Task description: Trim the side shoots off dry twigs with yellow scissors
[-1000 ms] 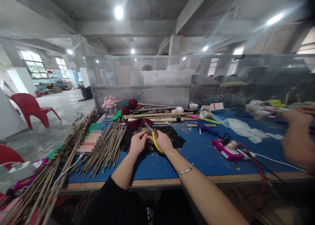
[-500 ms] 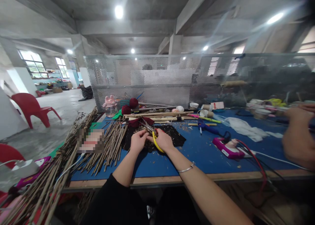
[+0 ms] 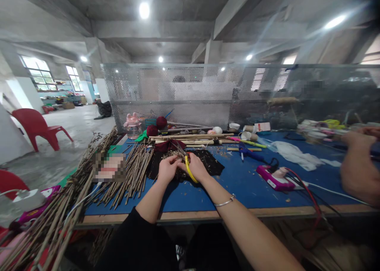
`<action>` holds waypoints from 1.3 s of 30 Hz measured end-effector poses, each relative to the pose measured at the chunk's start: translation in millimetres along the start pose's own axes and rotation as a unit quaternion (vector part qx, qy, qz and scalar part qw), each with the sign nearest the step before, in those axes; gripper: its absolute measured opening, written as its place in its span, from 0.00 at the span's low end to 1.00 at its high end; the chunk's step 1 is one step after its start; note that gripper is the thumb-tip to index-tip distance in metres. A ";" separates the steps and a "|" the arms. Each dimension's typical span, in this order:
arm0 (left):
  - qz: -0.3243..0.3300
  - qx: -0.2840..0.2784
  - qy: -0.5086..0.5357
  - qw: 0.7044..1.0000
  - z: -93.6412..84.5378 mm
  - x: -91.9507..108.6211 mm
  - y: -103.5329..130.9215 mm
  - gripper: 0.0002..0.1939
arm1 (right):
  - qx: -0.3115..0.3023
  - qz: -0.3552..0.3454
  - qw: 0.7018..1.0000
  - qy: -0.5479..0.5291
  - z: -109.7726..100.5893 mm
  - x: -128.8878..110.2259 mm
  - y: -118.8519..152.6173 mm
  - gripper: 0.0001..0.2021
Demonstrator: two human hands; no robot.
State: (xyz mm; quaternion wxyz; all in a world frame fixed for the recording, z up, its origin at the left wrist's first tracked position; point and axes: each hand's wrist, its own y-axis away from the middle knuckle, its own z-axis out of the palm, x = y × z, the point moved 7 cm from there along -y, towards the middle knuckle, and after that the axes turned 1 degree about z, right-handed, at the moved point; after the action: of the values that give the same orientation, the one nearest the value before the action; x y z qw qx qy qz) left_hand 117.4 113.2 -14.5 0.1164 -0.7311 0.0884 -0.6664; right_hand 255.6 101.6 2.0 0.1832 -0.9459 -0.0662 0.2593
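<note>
My right hand (image 3: 198,169) is closed around scissors with a yellow handle (image 3: 190,169); their metal blades point away and slightly left. Close beside it, my left hand (image 3: 168,169) has its thumb and fingers pinched together near my right fingertips. Whatever lies in that pinch is too small or hidden to make out. Both hands are over a black cloth (image 3: 214,164) strewn with plant clippings. A dark red cloth (image 3: 162,146) lies just beyond the blades. Left of my hands, cut brown twigs (image 3: 135,172) are spread on the blue tabletop (image 3: 237,192).
Long branches (image 3: 63,199) hang over the table's left edge, near a pixelated flat object (image 3: 109,167). Behind lie wooden sticks (image 3: 196,137) and dark red balls (image 3: 161,123). To the right are a purple power strip (image 3: 274,179) with cables and another person's arm (image 3: 358,164).
The scissors have turned slightly in my right hand, and their blades look closer together. My left hand has barely moved and stays pinched.
</note>
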 end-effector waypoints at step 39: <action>-0.019 -0.013 0.041 0.999 9.0 -5.7 2.1 0.20 | -0.034 0.030 0.999 0.013 8.2 2.0 -0.2 0.23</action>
State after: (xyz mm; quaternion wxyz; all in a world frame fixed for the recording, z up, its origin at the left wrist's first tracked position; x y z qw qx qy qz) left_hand 125.9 113.3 -21.4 0.0904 -0.7064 0.0873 -0.6965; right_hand 253.1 104.8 -5.3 0.1442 -0.9563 -0.0444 0.2504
